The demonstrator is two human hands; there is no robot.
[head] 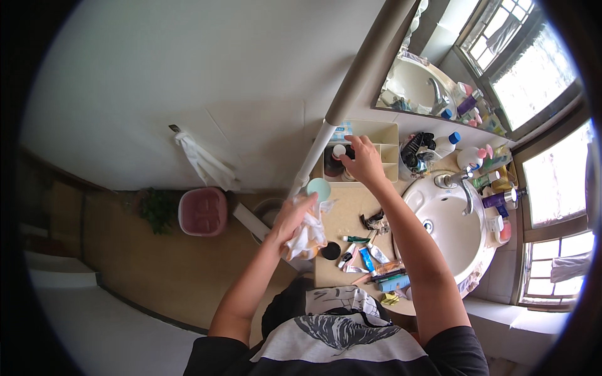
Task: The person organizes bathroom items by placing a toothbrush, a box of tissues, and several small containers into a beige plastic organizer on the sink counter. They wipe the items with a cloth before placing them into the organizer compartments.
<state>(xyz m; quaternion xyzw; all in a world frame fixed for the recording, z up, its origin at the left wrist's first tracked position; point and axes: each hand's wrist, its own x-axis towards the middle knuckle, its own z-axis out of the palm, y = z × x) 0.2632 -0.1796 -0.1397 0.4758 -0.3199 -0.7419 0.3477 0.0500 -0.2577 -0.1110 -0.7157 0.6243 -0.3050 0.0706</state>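
My left hand (292, 220) grips a crumpled white cloth (306, 238) with orange patches, left of the counter's edge. A round pale-green container or lid (319, 189) is held at the fingertips of that hand; which of the two it is, I cannot tell. My right hand (366, 162) reaches over a cream divided organizer box (389, 132), fingers apart and apparently holding nothing. Beneath its fingers stands a dark bottle with a white cap (338, 151). A blue-and-white checked packet (342, 129) occupies the box's back left compartment.
Toothpaste-like tubes (367, 261), a black round lid (331, 251) and a dark hair clip (372, 219) lie on the counter (345, 202). Right of them is a washbasin (458, 244) with a faucet (463, 185). A grey-white pipe (350, 91) slants beside the box. A pink basin (203, 211) sits lower left.
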